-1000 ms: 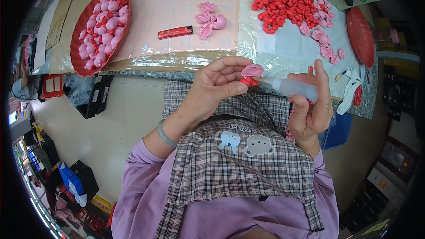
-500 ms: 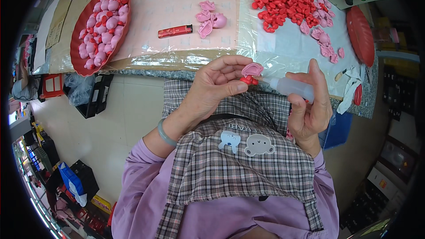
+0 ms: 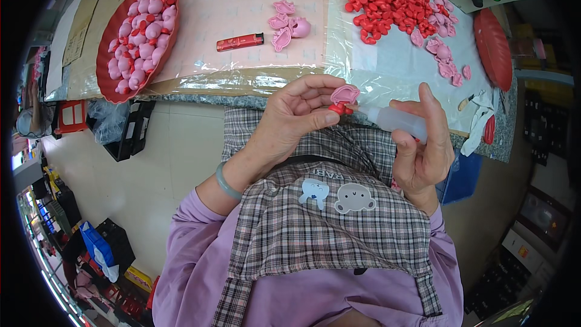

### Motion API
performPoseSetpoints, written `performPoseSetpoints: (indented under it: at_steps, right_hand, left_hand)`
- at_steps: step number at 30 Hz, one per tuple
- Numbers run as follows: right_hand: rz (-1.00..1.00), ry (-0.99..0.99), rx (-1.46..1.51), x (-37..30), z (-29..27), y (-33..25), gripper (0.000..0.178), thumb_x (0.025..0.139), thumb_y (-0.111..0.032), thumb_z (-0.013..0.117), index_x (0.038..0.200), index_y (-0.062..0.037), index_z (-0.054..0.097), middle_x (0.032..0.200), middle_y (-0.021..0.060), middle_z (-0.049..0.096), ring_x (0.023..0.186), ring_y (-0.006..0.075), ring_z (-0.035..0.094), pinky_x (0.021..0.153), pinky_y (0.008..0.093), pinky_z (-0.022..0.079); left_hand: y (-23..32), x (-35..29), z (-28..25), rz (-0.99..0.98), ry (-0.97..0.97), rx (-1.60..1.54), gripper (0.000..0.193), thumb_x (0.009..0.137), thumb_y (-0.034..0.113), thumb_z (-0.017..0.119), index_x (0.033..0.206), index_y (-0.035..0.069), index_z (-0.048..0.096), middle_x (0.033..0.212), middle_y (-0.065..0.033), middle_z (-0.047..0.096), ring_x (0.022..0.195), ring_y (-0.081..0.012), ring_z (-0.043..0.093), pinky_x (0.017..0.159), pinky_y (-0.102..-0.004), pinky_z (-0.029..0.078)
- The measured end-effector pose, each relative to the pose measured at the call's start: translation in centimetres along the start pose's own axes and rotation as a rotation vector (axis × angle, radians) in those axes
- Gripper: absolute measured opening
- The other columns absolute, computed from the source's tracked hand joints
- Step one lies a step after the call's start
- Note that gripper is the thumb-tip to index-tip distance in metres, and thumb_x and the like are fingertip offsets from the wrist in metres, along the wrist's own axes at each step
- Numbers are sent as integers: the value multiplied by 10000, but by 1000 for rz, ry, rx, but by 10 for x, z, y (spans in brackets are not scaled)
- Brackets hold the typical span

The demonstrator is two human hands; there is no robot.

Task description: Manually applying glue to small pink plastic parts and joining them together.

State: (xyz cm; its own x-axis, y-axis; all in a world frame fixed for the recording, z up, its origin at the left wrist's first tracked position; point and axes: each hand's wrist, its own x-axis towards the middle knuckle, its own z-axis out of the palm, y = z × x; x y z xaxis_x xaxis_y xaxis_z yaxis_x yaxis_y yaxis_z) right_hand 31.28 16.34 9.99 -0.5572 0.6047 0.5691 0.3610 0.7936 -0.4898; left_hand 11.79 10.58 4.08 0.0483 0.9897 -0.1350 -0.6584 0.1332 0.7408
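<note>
My left hand (image 3: pixel 302 106) pinches a small plastic piece, a pink hollow shell (image 3: pixel 345 95) above a red rounded part (image 3: pixel 341 109). Between the fingers and thumb of my right hand (image 3: pixel 426 139) lies a translucent squeeze bottle (image 3: pixel 400 123), tilted so that its thin nozzle points left. The nozzle tip is at the red part; whether it touches I cannot tell. Both hands are just off the table's front edge, over my checked apron. On the table beyond them lie several pink shell pieces (image 3: pixel 281 39) and a red lighter (image 3: pixel 240 42).
A red scalloped tray (image 3: pixel 104 85) full of pink and red pieces stands at the left. A heap of red parts (image 3: pixel 387 0) lies at the back right, with loose pink pieces (image 3: pixel 443 52) beside it. Further right are another red tray (image 3: pixel 492 48) and a white cloth (image 3: pixel 480 121).
The bottle and my right fingers have shifted very slightly to the left. My left hand keeps its hold on the pink and red piece, almost still.
</note>
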Motion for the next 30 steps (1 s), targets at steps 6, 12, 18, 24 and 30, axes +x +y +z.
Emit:
performPoseSetpoints:
  at_steps: [6, 12, 18, 24, 30]
  right_hand:
    - [44, 16, 37, -2, 1, 2, 521, 887, -227, 622, 1294, 47, 449, 1182, 211, 600, 797, 272, 671, 653, 333, 549]
    - [-11, 47, -14, 1, 3, 4, 524, 954, -270, 540, 1314, 92, 425, 877, 183, 670, 727, 182, 640, 609, 272, 511]
    - [-3, 45, -14, 1, 2, 4, 510, 955, -262, 540, 1316, 82, 431, 879, 182, 670, 700, 167, 628, 590, 256, 501]
    - [17, 33, -10, 0, 1, 2, 506, 954, -255, 543, 1314, 82, 432, 876, 183, 669, 675, 158, 622, 575, 243, 495]
    - [-74, 91, -26, 2, 2, 7, 493, 956, -244, 540, 1306, 88, 437, 878, 188, 665, 684, 166, 629, 585, 252, 505]
  left_hand:
    - [2, -1, 0, -41, -1, 17, 460, 826, -50, 637, 1265, -9, 507, 1209, -144, 591, 1090, -195, 595, 954, -315, 490]
    - [1, -2, 0, -38, -6, 1, 442, 843, -33, 629, 1271, -11, 518, 1195, -135, 607, 1060, -182, 609, 944, -299, 492]
    - [0, -1, -1, -32, -19, 2, 455, 845, -29, 625, 1284, -17, 503, 1227, -151, 587, 1087, -196, 600, 958, -317, 486]
    - [0, -2, -2, -39, -27, 6, 468, 848, -25, 621, 1296, -19, 488, 1250, -164, 571, 1108, -209, 593, 971, -338, 481]
    - [0, -1, -1, -34, -23, 1, 464, 851, -25, 618, 1296, -17, 488, 1246, -164, 574, 1114, -207, 589, 973, -338, 479]
